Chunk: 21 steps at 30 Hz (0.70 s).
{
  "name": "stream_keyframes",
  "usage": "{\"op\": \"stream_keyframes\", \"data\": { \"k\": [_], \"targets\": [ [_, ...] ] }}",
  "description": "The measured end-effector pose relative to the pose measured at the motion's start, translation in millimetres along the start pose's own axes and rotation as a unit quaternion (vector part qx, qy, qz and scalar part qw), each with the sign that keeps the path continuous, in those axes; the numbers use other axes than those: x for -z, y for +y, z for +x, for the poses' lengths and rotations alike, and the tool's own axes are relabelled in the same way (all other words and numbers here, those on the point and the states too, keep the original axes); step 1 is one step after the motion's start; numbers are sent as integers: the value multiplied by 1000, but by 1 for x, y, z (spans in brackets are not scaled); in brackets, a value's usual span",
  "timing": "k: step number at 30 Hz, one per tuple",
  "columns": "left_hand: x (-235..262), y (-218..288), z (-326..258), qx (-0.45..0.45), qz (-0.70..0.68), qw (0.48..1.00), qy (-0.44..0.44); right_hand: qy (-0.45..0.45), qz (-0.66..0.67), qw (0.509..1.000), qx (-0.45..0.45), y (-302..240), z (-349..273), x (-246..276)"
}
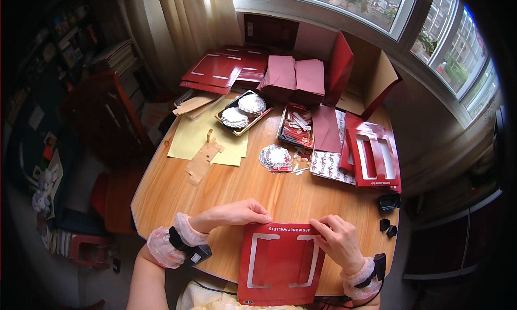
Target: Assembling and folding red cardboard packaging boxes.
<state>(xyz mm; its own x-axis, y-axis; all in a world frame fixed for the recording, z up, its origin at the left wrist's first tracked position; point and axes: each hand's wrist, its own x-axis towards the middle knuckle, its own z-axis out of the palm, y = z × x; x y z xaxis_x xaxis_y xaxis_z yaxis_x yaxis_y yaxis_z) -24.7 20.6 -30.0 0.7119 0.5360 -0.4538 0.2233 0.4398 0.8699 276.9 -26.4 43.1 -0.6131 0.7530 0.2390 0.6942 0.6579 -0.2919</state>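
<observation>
At the table's near edge lies a flat red card sleeve (279, 277) with white-edged bracket-shaped cutouts and white print along its far edge. My left hand (237, 212) pinches its far left corner between thumb and fingers. Closed on the far right corner is my right hand (336, 237), its fingers bent over the edge. The sleeve's near end reaches my lap. Both wrists wear pale pink frilly cuffs with black straps and small black devices. Beyond the hands sits a pile of round white-and-silver pieces (274, 157) beside small scraps.
Stacked red sleeves (212, 72) and pink envelopes (308, 76) stand at the back. Two black trays, one with round white pieces (235, 118), one with red strips (298, 127), sit mid-table. Right are framed red sleeves (371, 156), an open carton (361, 68) and black parts (389, 202).
</observation>
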Motion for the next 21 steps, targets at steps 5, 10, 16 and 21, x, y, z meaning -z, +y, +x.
{"op": "stream_keyframes", "data": {
  "k": [5,10,16,21],
  "targets": [
    [-3,6,-3,0,-33,999,-28,-7,-9,1000,7,-5,5,7],
    [-6,3,1,-38,6,999,-8,5,9,999,42,-8,13,5],
    [-8,9,-2,-41,23,999,-7,-96,378,920,-41,7,15,9],
    [-6,6,-2,-31,13,999,-13,-153,420,894,-36,16,19,8]
  ]
}}
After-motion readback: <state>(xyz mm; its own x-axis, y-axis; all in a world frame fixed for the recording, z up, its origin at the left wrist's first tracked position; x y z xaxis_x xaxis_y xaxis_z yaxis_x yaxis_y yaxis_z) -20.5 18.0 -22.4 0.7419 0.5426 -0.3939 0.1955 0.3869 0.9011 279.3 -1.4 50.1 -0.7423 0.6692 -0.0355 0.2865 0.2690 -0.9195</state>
